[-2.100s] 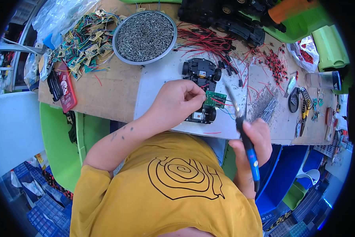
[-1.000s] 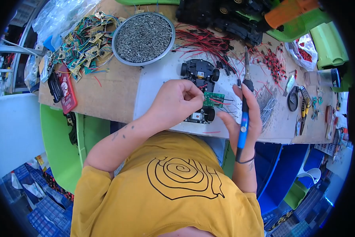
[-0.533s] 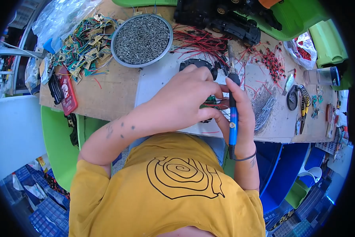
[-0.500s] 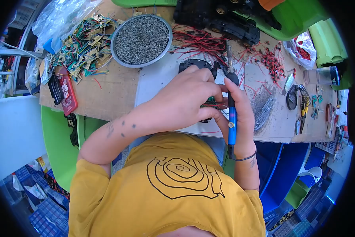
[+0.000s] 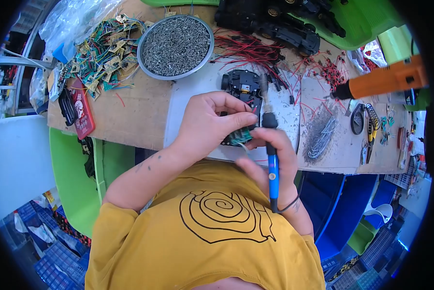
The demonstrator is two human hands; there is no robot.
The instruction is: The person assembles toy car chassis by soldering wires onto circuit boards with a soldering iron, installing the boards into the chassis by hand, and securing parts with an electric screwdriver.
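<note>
My left hand (image 5: 209,118) is closed, thumb and forefinger pinched together, with a bit of red wire (image 5: 254,110) showing at the fingertips. Beneath its thumb is a green circuit board (image 5: 238,137), partly covered by fingers. In my right hand (image 5: 280,150) a blue soldering iron (image 5: 273,176) is held upright across the palm, its metal tip pointing away from me. The right fingertips are beside the board, but whether they grip it is unclear. A black toy car chassis (image 5: 244,81) lies on the white sheet just beyond and partly under my hands.
A metal bowl of screws (image 5: 176,48) stands beyond my left hand, beside piled wired circuit boards (image 5: 108,53). Red wires (image 5: 246,48) lie behind the chassis. An orange power screwdriver (image 5: 386,79) hangs at the right, above pliers (image 5: 370,130) and a solder heap (image 5: 322,140).
Both hands have drawn slightly toward me, uncovering more of the chassis and board. The soldering iron moved left and nearer my body. The orange power screwdriver swung in at the right.
</note>
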